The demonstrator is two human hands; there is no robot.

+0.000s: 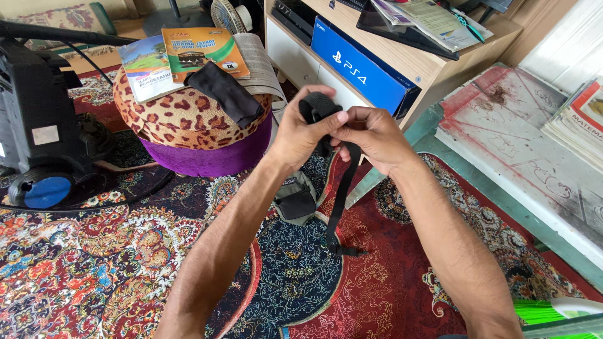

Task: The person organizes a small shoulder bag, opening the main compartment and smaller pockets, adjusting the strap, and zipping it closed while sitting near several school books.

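**Strap Rolled Between Two Hands Above a Patterned Carpet**

Patterned carpet [94, 263] in red, blue and cream covers the floor, and a green object [553, 312] shows at the near right corner. Both forearms reach forward over it. Higher up, the left hand [301, 132] and the right hand [370, 135] meet, fingertips touching, both clamped on a black strap [342, 188]. Its upper end is wound into a tight roll [317, 105] pinched between the thumbs and fingers; the loose length hangs straight down from the hands, and its buckle end [345, 251] lies on the carpet. Just behind the hanging length, a small grey-green pouch [295, 198] sits on the floor beneath the left wrist.

Farther off to the left stands a round pouffe [188, 122] with a leopard-print top and purple base. It carries a folded black cloth [226, 93], two books [182, 56] and a newspaper. A black machine with a blue wheel [38, 125] stands at the far left. To the right, a pale worn board [521, 144] lies beside the carpet. A wooden shelf unit [427, 66] stands behind the hands, holding a blue box [364, 69] and papers on top.
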